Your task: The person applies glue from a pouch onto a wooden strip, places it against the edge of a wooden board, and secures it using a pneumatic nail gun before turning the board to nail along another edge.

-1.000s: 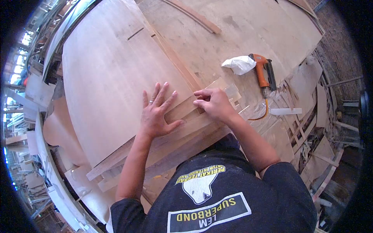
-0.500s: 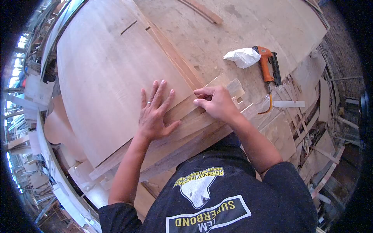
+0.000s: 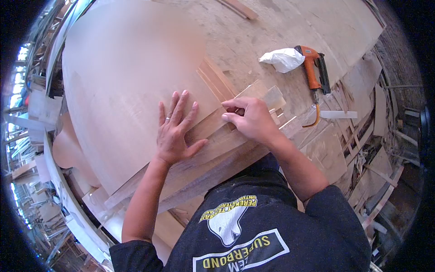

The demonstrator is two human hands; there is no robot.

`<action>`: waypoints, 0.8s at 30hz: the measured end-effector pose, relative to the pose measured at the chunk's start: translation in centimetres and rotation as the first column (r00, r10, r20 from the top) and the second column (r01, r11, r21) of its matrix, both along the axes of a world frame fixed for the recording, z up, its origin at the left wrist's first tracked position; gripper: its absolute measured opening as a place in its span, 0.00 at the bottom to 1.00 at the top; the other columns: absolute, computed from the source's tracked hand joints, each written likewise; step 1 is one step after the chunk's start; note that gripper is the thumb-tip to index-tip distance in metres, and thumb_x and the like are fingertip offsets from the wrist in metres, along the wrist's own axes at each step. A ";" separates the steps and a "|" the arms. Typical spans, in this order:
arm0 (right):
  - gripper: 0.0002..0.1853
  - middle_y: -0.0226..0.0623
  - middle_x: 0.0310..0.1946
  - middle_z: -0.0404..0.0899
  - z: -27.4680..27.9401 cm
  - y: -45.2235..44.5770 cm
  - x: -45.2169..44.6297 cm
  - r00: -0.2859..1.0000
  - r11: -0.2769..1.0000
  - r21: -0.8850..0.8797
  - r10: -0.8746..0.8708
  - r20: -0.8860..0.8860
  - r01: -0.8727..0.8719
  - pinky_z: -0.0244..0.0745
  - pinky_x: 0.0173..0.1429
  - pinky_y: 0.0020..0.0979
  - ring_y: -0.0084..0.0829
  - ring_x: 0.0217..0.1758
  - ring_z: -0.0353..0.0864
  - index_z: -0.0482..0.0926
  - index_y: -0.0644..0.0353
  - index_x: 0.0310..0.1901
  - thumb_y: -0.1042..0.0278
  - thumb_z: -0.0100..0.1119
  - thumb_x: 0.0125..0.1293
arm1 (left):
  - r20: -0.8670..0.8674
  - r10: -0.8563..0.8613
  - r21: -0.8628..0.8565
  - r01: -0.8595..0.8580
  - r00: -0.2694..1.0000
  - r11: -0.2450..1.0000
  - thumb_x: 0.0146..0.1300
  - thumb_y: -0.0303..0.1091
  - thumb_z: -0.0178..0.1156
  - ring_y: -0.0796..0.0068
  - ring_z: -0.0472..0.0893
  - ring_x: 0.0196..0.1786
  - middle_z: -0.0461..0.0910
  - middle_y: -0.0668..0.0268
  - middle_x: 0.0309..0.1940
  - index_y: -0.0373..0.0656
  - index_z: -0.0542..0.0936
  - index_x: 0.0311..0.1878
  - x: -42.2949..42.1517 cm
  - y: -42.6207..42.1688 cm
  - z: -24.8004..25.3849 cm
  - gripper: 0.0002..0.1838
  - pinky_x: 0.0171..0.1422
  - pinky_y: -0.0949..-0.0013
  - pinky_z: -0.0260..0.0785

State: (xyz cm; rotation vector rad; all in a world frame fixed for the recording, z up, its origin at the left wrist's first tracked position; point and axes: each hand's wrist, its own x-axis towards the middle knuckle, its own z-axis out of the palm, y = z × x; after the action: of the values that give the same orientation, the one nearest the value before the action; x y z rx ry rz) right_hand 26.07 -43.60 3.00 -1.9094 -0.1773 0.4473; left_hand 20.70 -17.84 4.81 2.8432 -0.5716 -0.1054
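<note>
Head view | pale, flat wooden panel [image 3: 113,113] lies over brown wooden strips [image 3: 218,84] | left hand [image 3: 174,135] spread-fingered on it, seemingly to steady it | right hand [image 3: 251,119] at its corner, thumb and forefinger close; cannot tell if pinching

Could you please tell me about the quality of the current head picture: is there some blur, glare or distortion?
Head view: a soft blurred patch covers the far part of the wood sheet; bright glare at the left edge; strong fisheye curving, with black corners; the left hand, right hand and orange nail gun look fairly clear.
</note>
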 end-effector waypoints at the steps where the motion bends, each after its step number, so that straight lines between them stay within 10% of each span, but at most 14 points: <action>1: 0.18 0.44 0.43 0.92 0.0 0.0 0.0 1.000 1.000 0.004 -0.003 0.007 0.003 0.85 0.50 0.30 0.28 0.42 0.91 0.88 0.67 0.54 0.71 0.74 0.64 | -0.005 0.001 -0.003 -0.002 1.000 1.000 0.51 0.65 0.74 0.49 0.46 0.89 0.51 0.53 0.87 0.50 0.69 0.81 0.0 0.0 0.0 0.55 0.89 0.38 0.27; 24: 0.17 0.41 0.41 0.91 0.3 -0.5 0.3 1.000 1.000 -0.025 0.012 0.012 -0.011 0.83 0.46 0.27 0.23 0.39 0.88 0.89 0.66 0.53 0.71 0.75 0.64 | -0.067 -0.035 -0.003 0.035 0.997 0.999 0.51 0.60 0.74 0.52 0.45 0.90 0.50 0.54 0.87 0.52 0.65 0.83 0.4 0.7 0.1 0.56 0.89 0.40 0.23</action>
State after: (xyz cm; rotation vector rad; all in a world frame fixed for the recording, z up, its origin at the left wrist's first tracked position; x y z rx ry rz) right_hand 26.39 -44.10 3.32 -1.9366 -0.1918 0.4477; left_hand 21.07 -17.16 4.86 2.8161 -0.6064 -0.2060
